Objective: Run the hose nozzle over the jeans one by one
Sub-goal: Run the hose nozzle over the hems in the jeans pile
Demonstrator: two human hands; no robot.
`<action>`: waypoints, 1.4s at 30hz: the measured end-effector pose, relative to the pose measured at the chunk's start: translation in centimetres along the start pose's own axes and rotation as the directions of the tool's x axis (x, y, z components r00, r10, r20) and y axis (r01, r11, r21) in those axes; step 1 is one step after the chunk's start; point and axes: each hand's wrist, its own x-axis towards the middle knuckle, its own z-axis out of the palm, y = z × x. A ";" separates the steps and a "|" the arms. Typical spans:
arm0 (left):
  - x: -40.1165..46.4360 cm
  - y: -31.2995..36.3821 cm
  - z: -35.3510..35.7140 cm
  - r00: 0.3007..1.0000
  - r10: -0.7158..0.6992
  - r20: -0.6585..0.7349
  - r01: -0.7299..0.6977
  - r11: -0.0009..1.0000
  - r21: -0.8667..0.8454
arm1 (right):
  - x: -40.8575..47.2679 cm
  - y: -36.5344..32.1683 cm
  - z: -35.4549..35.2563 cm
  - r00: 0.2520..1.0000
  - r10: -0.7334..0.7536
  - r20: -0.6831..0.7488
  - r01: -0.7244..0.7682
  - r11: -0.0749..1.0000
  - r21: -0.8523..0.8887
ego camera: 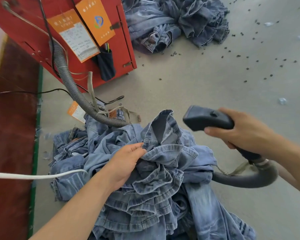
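A heap of blue jeans lies on the floor in front of me. My left hand pinches the hem of one raised trouser leg, whose opening stands up above the heap. My right hand grips the dark grey hose nozzle, held in the air just right of that leg opening, not touching it. The ribbed grey hose curves down from the nozzle's handle and under the heap, then rises at the left to the red machine.
A red cabinet with orange tags and a dark pouch stands at the upper left. A second pile of jeans lies at the top. Small dark scraps dot the grey floor. A white cord and black cable cross the left side.
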 end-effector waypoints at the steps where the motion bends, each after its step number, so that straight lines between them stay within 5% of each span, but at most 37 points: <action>1: 0.0 0.0 -0.1 1.000 0.009 -0.002 -0.009 1.000 -0.007 | -0.3 -0.1 0.4 0.997 0.002 0.079 0.003 0.998 -0.063; 4: -0.2 -0.4 -0.1 0.999 0.039 0.025 -0.040 0.998 0.043 | -0.4 -0.8 3.3 0.979 -0.045 0.198 0.082 0.980 -0.181; 11: -1.0 0.5 0.8 0.990 0.128 0.064 -0.128 0.992 0.000 | 1.2 -3.5 3.5 0.973 -0.126 -0.196 0.106 0.988 -0.109; 15: -1.0 0.9 1.5 0.981 0.196 0.008 -0.196 0.978 0.075 | -1.1 -3.7 3.1 0.992 -0.127 -0.001 0.125 0.979 -0.158; 18: -1.9 0.9 2.0 0.964 0.228 0.134 -0.250 0.952 0.175 | -1.1 -4.1 5.0 0.991 -0.101 0.089 0.120 0.959 -0.258; 24: -2.4 0.7 1.5 0.968 0.229 0.104 -0.250 0.917 0.311 | 1.1 -5.2 3.4 0.971 -0.099 -0.218 0.089 0.994 -0.056; 28: -2.5 0.0 0.4 0.934 0.356 -0.023 -0.322 0.869 0.376 | 0.1 -4.0 -0.2 0.982 -0.075 -0.173 0.093 0.990 0.101; 33: -2.1 -1.8 -1.4 0.909 0.243 -0.340 -0.278 0.959 -0.059 | -0.1 -2.0 -0.7 0.998 -0.058 -0.022 0.059 0.998 0.018; 37: -1.5 -2.1 -4.2 0.936 0.063 -0.347 -0.253 0.806 -0.535 | -0.2 -2.0 1.2 0.980 -0.095 0.176 0.134 0.965 -0.226; 40: -1.6 -1.9 -3.6 0.954 0.053 -0.296 -0.222 0.786 -0.576 | 0.0 -3.8 4.4 0.929 -0.132 0.345 0.237 0.929 -0.284; 42: -1.5 -1.8 -3.1 0.960 0.111 -0.258 -0.244 0.785 -0.569 | 0.8 -5.5 7.1 0.919 -0.215 0.330 0.313 0.908 -0.280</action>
